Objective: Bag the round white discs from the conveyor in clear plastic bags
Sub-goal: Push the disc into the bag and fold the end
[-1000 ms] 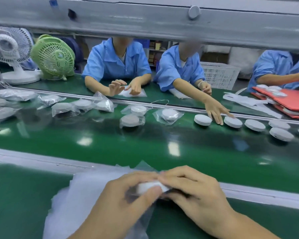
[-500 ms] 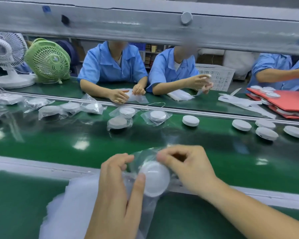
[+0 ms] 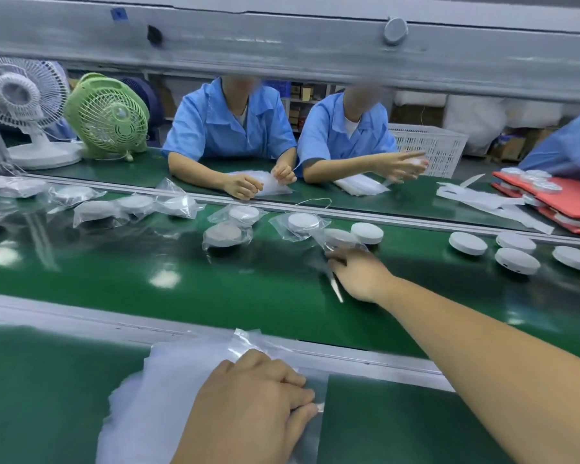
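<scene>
My right hand [image 3: 357,274] reaches out over the green conveyor belt [image 3: 215,286] and pinches the open end of a clear bag holding a white disc [image 3: 340,237], which lies on the belt. A bare white disc [image 3: 367,233] sits just behind it, touching the bag. Several more bare discs [image 3: 517,261] lie further right. My left hand [image 3: 248,403] rests on a stack of empty clear bags [image 3: 168,380] on the near table, with thumb and forefinger pinching the top bag's right edge.
Several bagged discs [image 3: 226,234] lie along the belt's left half. Metal rails [image 3: 365,354] border the belt. Across it, people in blue shirts [image 3: 228,128] handle bags. Two fans [image 3: 108,117] stand far left, a white basket [image 3: 429,145] and red trays [image 3: 570,199] far right.
The disc I held in front of me with both hands is now bagged and out on the belt under my right hand. My left hand dropped back onto the bag stack.
</scene>
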Available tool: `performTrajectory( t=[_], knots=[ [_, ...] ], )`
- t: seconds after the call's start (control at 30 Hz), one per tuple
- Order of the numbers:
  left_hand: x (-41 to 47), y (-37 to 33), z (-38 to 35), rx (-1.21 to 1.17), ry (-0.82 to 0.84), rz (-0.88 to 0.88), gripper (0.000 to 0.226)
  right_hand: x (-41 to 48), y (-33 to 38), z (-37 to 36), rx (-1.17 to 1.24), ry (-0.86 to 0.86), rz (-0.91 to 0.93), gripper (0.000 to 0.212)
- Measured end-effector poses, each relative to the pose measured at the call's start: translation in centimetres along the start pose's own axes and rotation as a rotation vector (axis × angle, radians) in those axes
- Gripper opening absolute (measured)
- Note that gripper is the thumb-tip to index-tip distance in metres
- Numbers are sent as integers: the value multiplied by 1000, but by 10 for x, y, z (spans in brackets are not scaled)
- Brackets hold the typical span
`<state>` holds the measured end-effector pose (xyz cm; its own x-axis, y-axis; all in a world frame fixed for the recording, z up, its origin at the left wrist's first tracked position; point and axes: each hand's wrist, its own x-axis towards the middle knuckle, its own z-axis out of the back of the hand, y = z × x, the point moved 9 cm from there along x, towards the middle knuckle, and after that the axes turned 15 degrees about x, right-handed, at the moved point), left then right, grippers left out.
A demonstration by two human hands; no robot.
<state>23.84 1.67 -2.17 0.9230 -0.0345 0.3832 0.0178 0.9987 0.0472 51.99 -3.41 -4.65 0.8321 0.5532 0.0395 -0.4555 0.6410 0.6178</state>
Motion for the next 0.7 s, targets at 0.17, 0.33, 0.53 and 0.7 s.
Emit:
performTrajectory(
  t=[0.17, 0.33, 0.53, 0.7],
  knots=[
    [-3, -1, -1, 12, -43, 16, 20, -49, -30, 32, -91, -96, 88, 30],
    [-5, -5, 7, -10, -119, 73, 22, -115, -144, 123, -463, -230, -328, 50],
    [-6, -5, 3, 74, -76, 89, 16, -211, -260, 201, -518, -249, -805, 77],
    [-8, -7, -1, 85, -54, 79, 8, -233, -282, 238, -412, -445, -672, 55]
  ],
)
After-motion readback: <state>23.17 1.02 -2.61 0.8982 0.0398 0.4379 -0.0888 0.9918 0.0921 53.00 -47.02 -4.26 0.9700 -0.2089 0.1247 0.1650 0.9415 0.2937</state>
